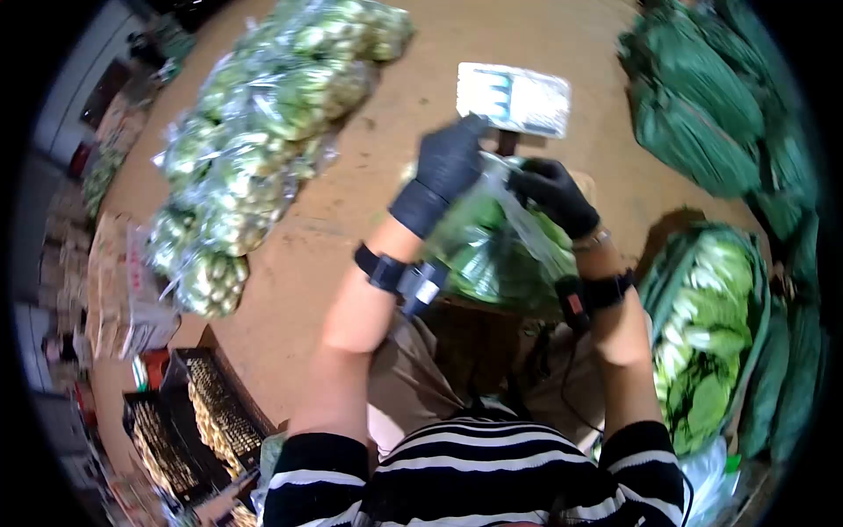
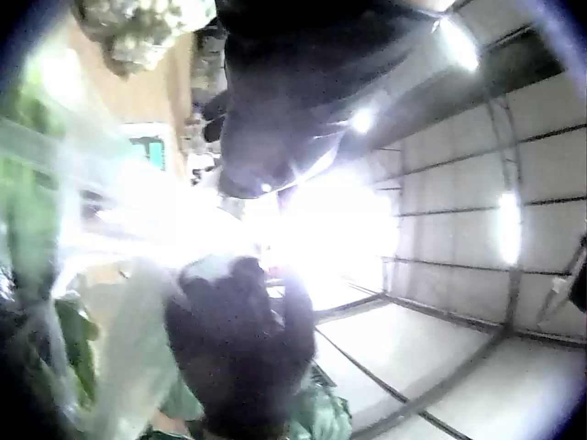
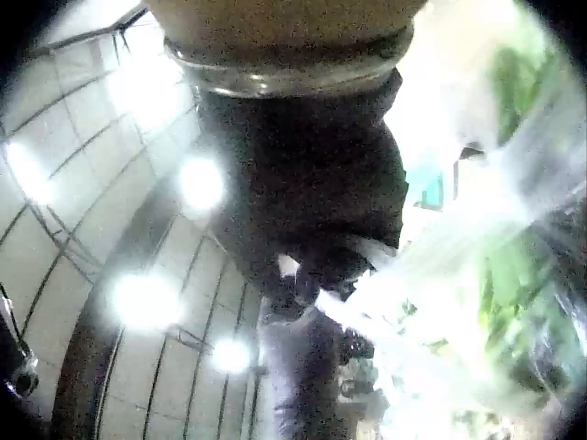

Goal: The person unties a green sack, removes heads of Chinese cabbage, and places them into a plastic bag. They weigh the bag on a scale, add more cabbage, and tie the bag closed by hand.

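Note:
A clear plastic bag [image 1: 527, 230] filled with leafy greens [image 1: 492, 263] sits in front of the person's knees. Both hands wear black gloves and are at the bag's gathered mouth. The left hand [image 1: 446, 167] pinches the mouth from the left, its fingers pointing forward. From the right, the right hand [image 1: 551, 195] grips the plastic with curled fingers. In the right wrist view a twisted white strip of the bag [image 3: 344, 310] comes out of the right hand [image 3: 307, 183]. Glare in the left wrist view hides part of the plastic between the hands.
A white-topped scale [image 1: 537, 104] stands just beyond the hands. Bagged vegetables [image 1: 263, 132] lie in a long pile at left. Green sacks [image 1: 694, 114] are at right, with an opened sack of greens [image 1: 707, 325] nearer. Black crates [image 1: 219, 404] stand at lower left.

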Demonstrator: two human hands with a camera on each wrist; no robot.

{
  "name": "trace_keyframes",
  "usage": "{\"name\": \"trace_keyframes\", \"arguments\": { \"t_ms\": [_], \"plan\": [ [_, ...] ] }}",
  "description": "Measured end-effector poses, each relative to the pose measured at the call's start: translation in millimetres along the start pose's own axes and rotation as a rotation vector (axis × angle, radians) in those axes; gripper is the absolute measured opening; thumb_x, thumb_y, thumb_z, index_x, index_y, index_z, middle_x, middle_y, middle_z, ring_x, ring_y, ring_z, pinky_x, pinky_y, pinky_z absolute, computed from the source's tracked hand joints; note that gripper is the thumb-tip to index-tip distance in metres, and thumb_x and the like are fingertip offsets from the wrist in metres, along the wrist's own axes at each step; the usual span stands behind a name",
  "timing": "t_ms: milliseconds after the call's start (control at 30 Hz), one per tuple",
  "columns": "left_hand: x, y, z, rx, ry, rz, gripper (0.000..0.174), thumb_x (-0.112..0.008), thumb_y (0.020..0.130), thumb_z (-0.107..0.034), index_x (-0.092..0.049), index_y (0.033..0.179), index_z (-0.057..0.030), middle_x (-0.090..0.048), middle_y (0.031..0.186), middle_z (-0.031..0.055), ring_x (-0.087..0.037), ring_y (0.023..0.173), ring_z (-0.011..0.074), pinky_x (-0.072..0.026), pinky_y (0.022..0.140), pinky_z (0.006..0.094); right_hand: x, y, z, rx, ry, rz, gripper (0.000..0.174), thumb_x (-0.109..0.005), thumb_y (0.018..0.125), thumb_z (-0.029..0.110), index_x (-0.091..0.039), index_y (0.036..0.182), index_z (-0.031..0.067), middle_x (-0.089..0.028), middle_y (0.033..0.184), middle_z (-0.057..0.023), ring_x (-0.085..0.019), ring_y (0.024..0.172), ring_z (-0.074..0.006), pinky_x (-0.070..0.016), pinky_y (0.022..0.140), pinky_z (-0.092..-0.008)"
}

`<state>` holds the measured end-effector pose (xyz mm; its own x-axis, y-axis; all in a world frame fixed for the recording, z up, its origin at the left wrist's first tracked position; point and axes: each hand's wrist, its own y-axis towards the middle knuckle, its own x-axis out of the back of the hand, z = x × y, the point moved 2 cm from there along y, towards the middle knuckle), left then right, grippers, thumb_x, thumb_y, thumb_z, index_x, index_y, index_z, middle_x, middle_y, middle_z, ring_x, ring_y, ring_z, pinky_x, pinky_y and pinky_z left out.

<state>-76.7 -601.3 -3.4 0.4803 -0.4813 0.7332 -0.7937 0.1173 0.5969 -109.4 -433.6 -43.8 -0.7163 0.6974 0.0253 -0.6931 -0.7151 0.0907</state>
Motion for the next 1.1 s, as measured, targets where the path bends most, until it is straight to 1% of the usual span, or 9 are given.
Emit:
{"name": "trace_keyframes", "arguments": {
  "t_ms": [133, 167, 233, 300, 633, 700, 800, 967, 1100],
  "plan": [
    [-64, -7, 86, 0.147, 0.068, 0.017, 0.036, -0.057, 0.062, -0.003, -0.052, 0.097, -0.0091, -0.055, 0.095, 0.0129, -0.053, 0.087, 0.0317, -0.0434, 0.073, 0.0359, 19, -26, -73, 0.381, -0.183, -0.282, 0.038, -0.055, 0.078, 0.014, -0.046, 0.113, 0.0024, -0.051, 0.081, -0.005, -0.05, 0.068, -0.0102, -0.045, 0.062, -0.0226],
    [-77, -26, 117, 0.242, 0.121, 0.157, 0.025, -0.057, 0.063, -0.009, -0.054, 0.088, -0.009, -0.056, 0.088, 0.0134, -0.053, 0.083, 0.0323, -0.043, 0.071, 0.0382, 17, -43, -89, 0.22, 0.325, -0.321, 0.041, -0.057, 0.077, 0.012, -0.042, 0.113, -0.0027, -0.051, 0.09, -0.0092, -0.052, 0.071, -0.0168, -0.0469, 0.068, -0.0262],
    [-90, -46, 149, 0.363, 0.258, 0.31, 0.01, -0.057, 0.062, -0.014, -0.052, 0.07, -0.0089, -0.055, 0.075, 0.0137, -0.053, 0.075, 0.0318, -0.0418, 0.064, 0.0402, 7, -82, -103, 0.503, -1.505, -0.439, 0.047, -0.061, 0.074, 0.012, -0.04, 0.113, -0.0046, -0.053, 0.087, -0.0122, -0.053, 0.076, -0.0234, -0.0468, 0.068, -0.0306],
    [-97, -54, 157, 0.451, 0.259, 0.361, 0.01, -0.054, 0.064, -0.017, -0.056, 0.071, -0.0108, -0.059, 0.076, 0.0121, -0.057, 0.074, 0.0287, -0.0435, 0.065, 0.0385, -11, -115, -129, 0.29, -0.888, -0.557, 0.045, -0.059, 0.076, 0.017, -0.042, 0.111, -0.0052, -0.054, 0.083, -0.0163, -0.054, 0.076, -0.0282, -0.0456, 0.067, -0.0346],
    [-91, 15, 120, 0.505, 0.188, 0.35, 0.03, -0.059, 0.068, -0.036, -0.061, 0.076, -0.0068, -0.06, 0.077, 0.0155, -0.059, 0.074, 0.029, -0.0455, 0.067, 0.0367, -75, -115, -141, -0.37, 0.008, -0.304, 0.011, -0.058, 0.071, 0.011, -0.056, 0.079, 0.0023, -0.054, 0.062, -0.0087, -0.052, 0.058, -0.0256, -0.043, 0.056, -0.0319],
    [-110, 31, 94, 0.29, -0.112, 0.15, 0.038, -0.061, 0.067, -0.039, -0.061, 0.074, -0.0024, -0.06, 0.073, 0.0178, -0.059, 0.068, 0.0288, -0.0461, 0.063, 0.0357, -100, -103, -88, 0.168, -0.741, -0.12, 0.018, -0.06, 0.068, 0.011, -0.057, 0.083, 0.0031, -0.057, 0.069, -0.0108, -0.054, 0.064, -0.0283, -0.0437, 0.062, -0.0357],
    [-142, 34, 52, 0.538, -0.792, 0.499, 0.034, -0.061, 0.074, -0.032, -0.06, 0.079, 0.002, -0.06, 0.065, 0.0144, -0.06, 0.058, 0.022, -0.0461, 0.054, 0.0307, -99, -90, -28, 0.295, -0.702, -0.192, 0.02, -0.062, 0.068, 0.014, -0.057, 0.084, 0.0032, -0.058, 0.08, -0.0113, -0.055, 0.072, -0.0275, -0.0434, 0.07, -0.0375],
    [-84, 9, 7, 0.487, -1.399, 0.563, 0.047, -0.057, 0.079, -0.016, -0.038, 0.119, 0.0005, -0.056, 0.099, 0.0107, -0.056, 0.083, 0.0129, -0.0456, 0.071, 0.0225, -15, -41, -3, 0.137, 0.754, -0.493, 0.03, -0.043, 0.078, 0.006, -0.049, 0.106, -0.0057, -0.058, 0.094, -0.0121, -0.057, 0.083, -0.0175, -0.0467, 0.075, -0.0288],
    [-42, -6, -13, 0.013, -0.704, 0.513, 0.058, -0.064, 0.072, -0.017, -0.036, 0.12, -0.0015, -0.051, 0.109, 0.0133, -0.052, 0.095, 0.02, -0.0422, 0.08, 0.0289, -11, -22, -18, 0.073, 0.626, -0.419, 0.028, -0.043, 0.077, 0.002, -0.052, 0.103, -0.0032, -0.059, 0.088, -0.0102, -0.058, 0.078, -0.0157, -0.0494, 0.068, -0.0278]
  ]
}}
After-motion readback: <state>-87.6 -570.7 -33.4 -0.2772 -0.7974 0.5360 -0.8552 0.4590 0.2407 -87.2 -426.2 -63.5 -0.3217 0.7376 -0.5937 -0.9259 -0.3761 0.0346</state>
